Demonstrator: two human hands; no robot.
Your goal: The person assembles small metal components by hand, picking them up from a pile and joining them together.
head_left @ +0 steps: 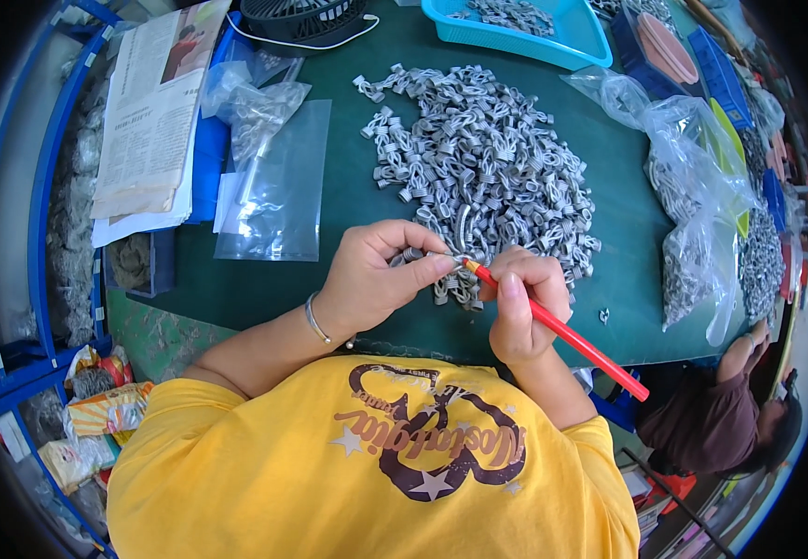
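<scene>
My left hand (371, 265) pinches a small grey piece between thumb and forefinger at the near edge of the pile; the fingers partly hide it. In my right hand (527, 303) is a slim red-handled tool (592, 350) with a yellow collar toward its tip. Its long handle slants down to the right. The tip meets the piece at my left fingertips; its exact shape is too small to make out. Just beyond both hands lies a large heap of small grey looped parts (493, 149) on the green tabletop (348, 186).
A turquoise basket (567, 48) with grey parts stands at the back. On the left are a clear plastic bag (278, 186), newspapers (152, 102) and a black fan (301, 19). Filled clear bags (698, 214) lie at the right. Another person (716, 419) sits at the lower right.
</scene>
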